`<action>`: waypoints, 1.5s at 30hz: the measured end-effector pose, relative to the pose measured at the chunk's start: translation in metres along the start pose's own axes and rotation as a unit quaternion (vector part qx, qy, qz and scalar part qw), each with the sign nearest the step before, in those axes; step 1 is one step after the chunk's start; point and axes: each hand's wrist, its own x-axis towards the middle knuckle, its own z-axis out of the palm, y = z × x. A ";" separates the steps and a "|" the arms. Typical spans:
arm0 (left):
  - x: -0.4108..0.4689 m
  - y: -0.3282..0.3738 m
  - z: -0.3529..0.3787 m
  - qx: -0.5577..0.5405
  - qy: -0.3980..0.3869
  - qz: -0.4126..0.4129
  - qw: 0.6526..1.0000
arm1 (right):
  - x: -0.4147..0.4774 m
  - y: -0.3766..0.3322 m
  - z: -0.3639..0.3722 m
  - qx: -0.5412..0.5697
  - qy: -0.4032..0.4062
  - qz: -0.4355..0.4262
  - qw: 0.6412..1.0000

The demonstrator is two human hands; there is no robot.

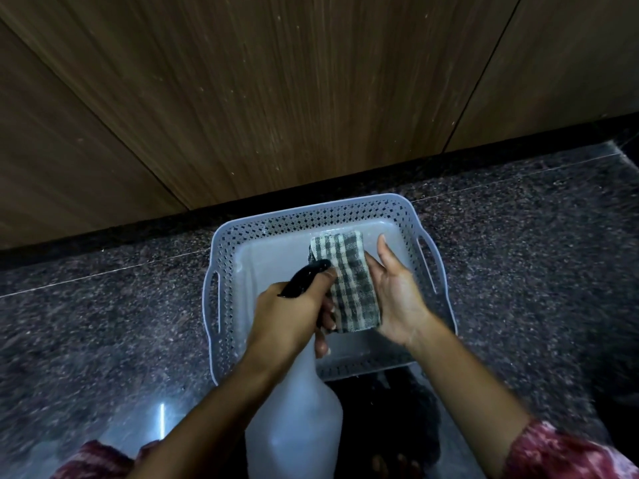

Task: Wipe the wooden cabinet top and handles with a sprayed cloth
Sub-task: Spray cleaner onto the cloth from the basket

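Note:
My left hand (pixel 294 305) grips the black trigger head of a translucent white spray bottle (pixel 294 420), nozzle pointing at the cloth. A folded grey-and-white checked cloth (pixel 349 281) lies across the palm of my right hand (pixel 397 288), which is held flat with fingers extended under it. Both hands hover over a light grey perforated plastic basket (pixel 224 288) on the floor. The wooden cabinet fronts (pixel 276 98) fill the upper part of the view; no handles or cabinet top are visible.
The basket sits on a dark speckled granite floor (pixel 103 323), close to the black plinth (pixel 345 178) under the cabinet doors. Red patterned sleeves show at the bottom corners. A shiny patch of floor reflects light at the lower left.

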 end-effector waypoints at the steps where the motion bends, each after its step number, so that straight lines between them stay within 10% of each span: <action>1: 0.001 -0.001 0.000 -0.013 0.007 0.000 1.000 | 0.000 0.000 0.000 -0.002 0.001 -0.001 1.000; 25: 0.010 0.002 -0.008 -0.028 0.019 0.020 0.999 | -0.006 0.000 0.007 0.006 0.020 -0.001 1.000; 34: 0.028 0.013 -0.027 0.010 0.189 0.250 0.950 | -0.029 -0.010 -0.025 0.047 0.097 0.033 0.994; 45: 0.039 -0.032 -0.028 0.082 0.059 0.324 0.941 | -0.097 -0.008 -0.037 0.230 0.064 -0.031 0.971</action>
